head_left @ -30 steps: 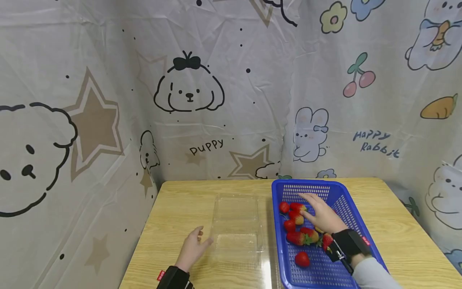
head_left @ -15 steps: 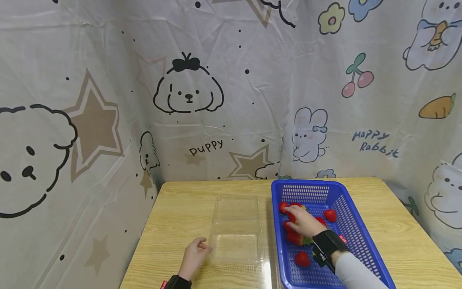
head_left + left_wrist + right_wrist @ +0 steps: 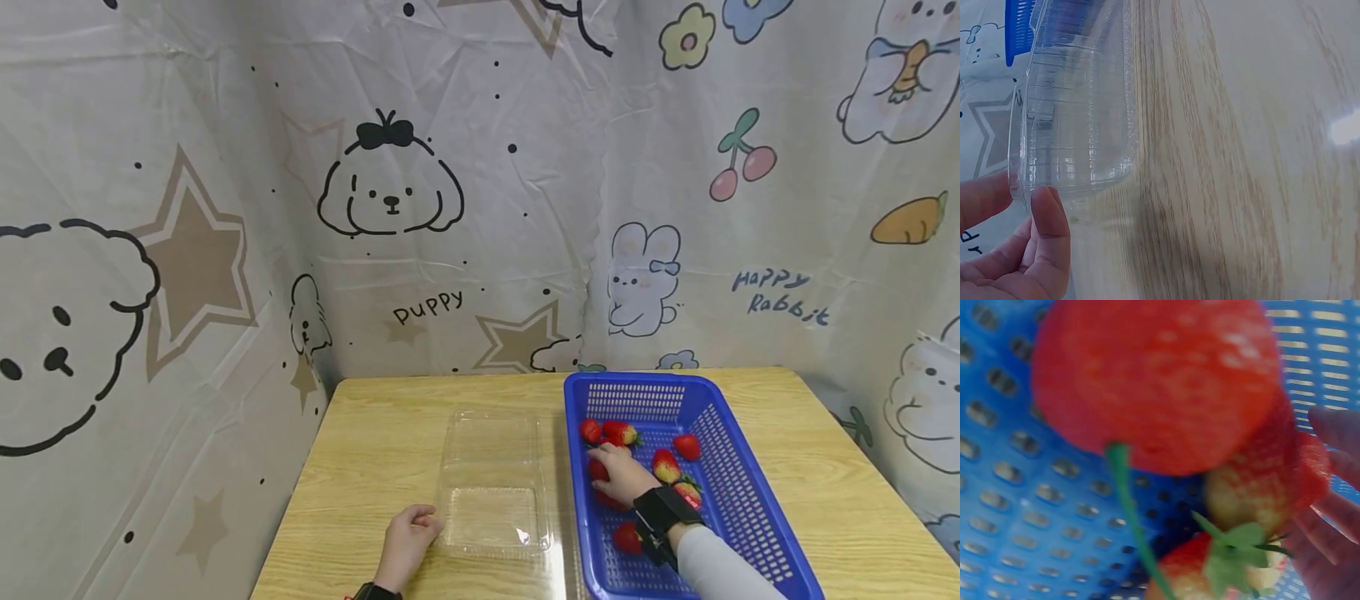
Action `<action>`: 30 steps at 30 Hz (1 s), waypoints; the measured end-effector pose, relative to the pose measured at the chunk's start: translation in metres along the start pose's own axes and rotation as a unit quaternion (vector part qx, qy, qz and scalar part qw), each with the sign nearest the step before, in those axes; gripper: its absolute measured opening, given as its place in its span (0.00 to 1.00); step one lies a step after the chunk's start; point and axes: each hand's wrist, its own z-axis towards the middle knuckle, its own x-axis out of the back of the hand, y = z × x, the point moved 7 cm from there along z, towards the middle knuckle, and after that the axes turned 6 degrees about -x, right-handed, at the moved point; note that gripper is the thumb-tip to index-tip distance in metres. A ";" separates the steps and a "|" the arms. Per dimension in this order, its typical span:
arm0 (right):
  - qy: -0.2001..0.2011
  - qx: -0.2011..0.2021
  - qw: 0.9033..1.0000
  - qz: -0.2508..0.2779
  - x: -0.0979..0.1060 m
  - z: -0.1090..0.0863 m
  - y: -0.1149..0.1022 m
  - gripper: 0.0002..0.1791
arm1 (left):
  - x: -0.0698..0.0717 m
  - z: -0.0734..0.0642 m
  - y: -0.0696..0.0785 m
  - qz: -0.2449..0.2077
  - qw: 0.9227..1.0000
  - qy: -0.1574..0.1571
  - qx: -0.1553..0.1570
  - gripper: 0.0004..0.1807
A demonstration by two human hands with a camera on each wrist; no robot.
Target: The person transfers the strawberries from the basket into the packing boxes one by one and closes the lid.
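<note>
Right of the desk's (image 3: 382, 442) middle, the basket (image 3: 645, 377) holds strawberries (image 3: 666, 466), several along its left edge, others nearer its middle. The right hand (image 3: 627, 478) is among those leftmost; whether it grips one, I cannot tell. The left hand (image 3: 405, 543) pinches the left edge of the clear box (image 3: 491, 518), left of the basket.

In the head view, the right hand (image 3: 619, 478) hides bits of the strawberries (image 3: 598, 471) under it, so it's hard to tell if it holds one, and the bottom edge cuts off the blue basket (image 3: 645, 377). In the right wrist view, the closest strawberry (image 3: 1157, 375) is fuzzy and its top is cut off. The left wrist view chops off parts of the left hand (image 3: 1029, 256) and clear box (image 3: 1079, 106).
</note>
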 end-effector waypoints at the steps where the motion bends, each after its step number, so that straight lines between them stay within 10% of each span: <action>1: 0.002 0.000 1.000 -0.002 -0.001 -0.001 0.001 0.23 | 0.000 0.000 0.000 -0.001 1.000 0.002 -0.001 0.16; 18: -0.020 -0.011 1.000 0.004 0.000 -0.005 0.001 0.21 | 0.000 -0.001 0.001 -0.028 0.999 0.013 0.007 0.16; 30: -0.113 0.014 0.993 0.007 0.031 -0.002 -0.016 0.19 | 0.000 -0.002 -0.002 -0.031 0.999 0.014 0.022 0.16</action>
